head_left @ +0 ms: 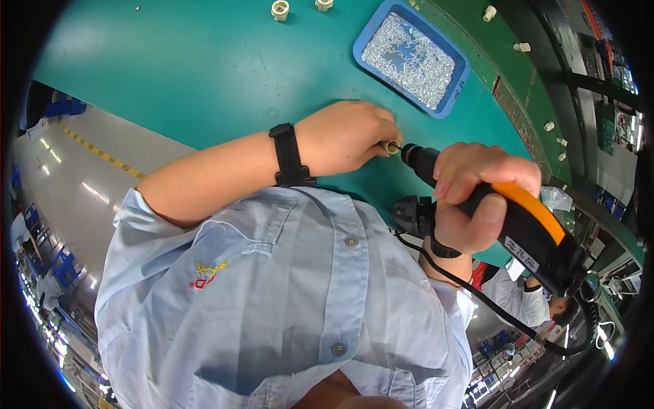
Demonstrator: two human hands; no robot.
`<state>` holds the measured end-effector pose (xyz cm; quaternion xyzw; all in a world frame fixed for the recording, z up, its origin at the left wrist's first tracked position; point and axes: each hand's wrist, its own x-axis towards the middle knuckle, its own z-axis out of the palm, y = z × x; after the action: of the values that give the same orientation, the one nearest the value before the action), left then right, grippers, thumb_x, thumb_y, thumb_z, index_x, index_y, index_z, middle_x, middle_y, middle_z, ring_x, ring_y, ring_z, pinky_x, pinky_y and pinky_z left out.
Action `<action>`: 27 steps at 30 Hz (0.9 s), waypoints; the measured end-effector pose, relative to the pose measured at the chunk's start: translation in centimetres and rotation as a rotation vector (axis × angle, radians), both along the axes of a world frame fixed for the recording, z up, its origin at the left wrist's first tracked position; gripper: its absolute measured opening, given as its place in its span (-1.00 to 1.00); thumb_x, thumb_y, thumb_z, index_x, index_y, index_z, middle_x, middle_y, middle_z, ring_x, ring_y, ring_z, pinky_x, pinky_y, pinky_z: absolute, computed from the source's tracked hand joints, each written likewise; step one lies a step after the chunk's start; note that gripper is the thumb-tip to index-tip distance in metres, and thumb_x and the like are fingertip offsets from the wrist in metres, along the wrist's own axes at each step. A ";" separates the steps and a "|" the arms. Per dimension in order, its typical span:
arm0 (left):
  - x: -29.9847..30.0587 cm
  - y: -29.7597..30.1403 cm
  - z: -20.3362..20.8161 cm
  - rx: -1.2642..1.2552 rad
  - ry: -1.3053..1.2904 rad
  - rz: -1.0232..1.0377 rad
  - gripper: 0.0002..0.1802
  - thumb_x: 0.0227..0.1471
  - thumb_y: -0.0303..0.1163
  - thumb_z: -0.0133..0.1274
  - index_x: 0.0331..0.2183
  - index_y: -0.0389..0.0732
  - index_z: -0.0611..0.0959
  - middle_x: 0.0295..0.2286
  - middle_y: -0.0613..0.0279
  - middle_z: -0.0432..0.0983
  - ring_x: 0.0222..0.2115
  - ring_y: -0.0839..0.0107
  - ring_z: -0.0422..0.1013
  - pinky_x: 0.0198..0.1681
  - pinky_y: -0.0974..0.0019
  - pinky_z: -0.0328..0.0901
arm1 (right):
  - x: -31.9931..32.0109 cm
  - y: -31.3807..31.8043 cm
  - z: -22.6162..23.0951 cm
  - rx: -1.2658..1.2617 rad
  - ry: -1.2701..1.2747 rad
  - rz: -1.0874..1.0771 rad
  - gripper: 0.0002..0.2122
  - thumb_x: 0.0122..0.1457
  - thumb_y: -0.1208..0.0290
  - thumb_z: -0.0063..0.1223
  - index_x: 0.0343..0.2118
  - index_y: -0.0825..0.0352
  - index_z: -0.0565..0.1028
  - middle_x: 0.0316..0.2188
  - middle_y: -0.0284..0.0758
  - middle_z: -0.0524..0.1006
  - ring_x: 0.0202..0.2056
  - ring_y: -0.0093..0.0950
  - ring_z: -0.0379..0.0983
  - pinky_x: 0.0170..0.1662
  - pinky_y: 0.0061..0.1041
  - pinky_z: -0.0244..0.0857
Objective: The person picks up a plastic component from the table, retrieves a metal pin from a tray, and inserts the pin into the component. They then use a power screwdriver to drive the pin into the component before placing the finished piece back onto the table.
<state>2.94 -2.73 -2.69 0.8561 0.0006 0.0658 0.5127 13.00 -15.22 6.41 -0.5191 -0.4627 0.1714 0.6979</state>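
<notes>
Left hand (347, 136): fingertips pinched a cream fitting (390, 146) over the green table (204, 82). Right hand (480, 194): fingers wrapped firmly around a black-and-orange driver (535, 235); its bit (400, 146) pointed at the fitting's open end, contact undeterminable. Blue tray (392, 82): lay beyond the hands, held silver parts (415, 61). Two spare fittings (280, 10): sat farther off.

Black-orange electric screwdriver (528, 221), slanted, bit (400, 148) pointing at cream cylindrical fitting (391, 147); fitting mostly hidden, contact hard to tell.
</notes>
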 end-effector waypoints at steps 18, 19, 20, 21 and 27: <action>8.2 5.3 1.3 0.305 0.086 0.112 -0.95 -0.30 -0.52 0.11 -0.66 -0.25 0.56 -0.57 0.03 0.49 -0.46 0.08 0.44 -0.36 0.14 0.33 | 1.3 -4.1 1.9 0.252 0.102 -0.189 -0.71 0.14 0.16 -0.04 -0.32 0.31 0.28 -0.72 -0.44 0.24 -0.71 -0.62 0.16 -0.61 -0.66 0.01; 8.0 5.3 1.6 0.270 0.058 0.126 -0.96 -0.30 -0.52 0.11 -0.66 -0.24 0.57 -0.54 0.04 0.49 -0.44 0.09 0.45 -0.37 0.16 0.33 | 1.3 -4.3 2.0 0.241 0.104 -0.217 -0.70 0.14 0.15 -0.03 -0.31 0.32 0.27 -0.72 -0.43 0.25 -0.72 -0.61 0.18 -0.63 -0.65 0.03; 7.9 5.1 1.7 0.230 0.027 0.132 -0.97 -0.30 -0.52 0.11 -0.65 -0.24 0.57 -0.51 0.06 0.50 -0.43 0.11 0.45 -0.37 0.17 0.32 | 1.3 -4.4 2.1 0.224 0.103 -0.254 -0.68 0.14 0.14 -0.02 -0.31 0.32 0.27 -0.72 -0.42 0.27 -0.73 -0.60 0.20 -0.64 -0.65 0.06; 7.9 5.0 1.7 0.251 0.034 0.152 -0.97 -0.30 -0.52 0.11 -0.65 -0.24 0.57 -0.51 0.06 0.50 -0.43 0.11 0.45 -0.37 0.17 0.32 | 1.2 -4.3 2.2 0.242 0.114 -0.234 -0.68 0.14 0.14 -0.02 -0.31 0.32 0.27 -0.72 -0.42 0.27 -0.73 -0.60 0.20 -0.64 -0.65 0.06; 7.9 4.6 0.8 0.379 -0.156 0.257 -0.94 -0.19 -0.46 0.10 -0.52 -0.20 0.61 -0.45 0.15 0.49 -0.40 0.15 0.44 -0.33 0.17 0.32 | 1.2 -4.5 2.2 0.235 0.080 -0.240 -0.74 0.16 0.18 -0.09 -0.34 0.31 0.28 -0.71 -0.44 0.22 -0.69 -0.63 0.12 -0.58 -0.66 -0.02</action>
<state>10.87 1.92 -1.93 0.9222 0.0574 0.1955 0.3288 14.16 -19.76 8.66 -0.4783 -0.3859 0.0521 0.7871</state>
